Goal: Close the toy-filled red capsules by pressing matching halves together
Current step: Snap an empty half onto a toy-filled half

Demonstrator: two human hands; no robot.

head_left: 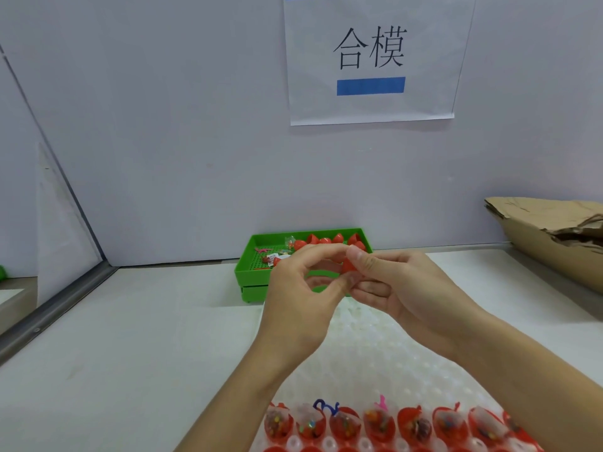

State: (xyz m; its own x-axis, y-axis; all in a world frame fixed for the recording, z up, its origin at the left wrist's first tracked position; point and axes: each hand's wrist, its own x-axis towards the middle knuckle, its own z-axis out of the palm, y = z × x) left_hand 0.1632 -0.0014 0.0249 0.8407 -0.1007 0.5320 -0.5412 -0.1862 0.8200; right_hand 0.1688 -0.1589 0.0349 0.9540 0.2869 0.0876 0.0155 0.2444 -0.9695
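Both my hands are raised in front of the green tray [248, 272]. My right hand [401, 288] pinches a red capsule [349, 266] between thumb and fingers. My left hand [303, 288] curls round its other side, with index finger over the top and thumb underneath. Most of the capsule is hidden by fingers, so I cannot tell whether its halves are joined. A row of open red capsule halves [381, 425] filled with small toys and candy sits in a clear bubble tray [375, 360] near the bottom edge.
The green tray holds several loose red halves [329, 240] and small wrapped toys [277, 256]. Torn brown cardboard [551, 233] lies at the right by the wall. A paper sign [372, 60] hangs on the white back wall. A metal rail [55, 308] borders the white table's left side.
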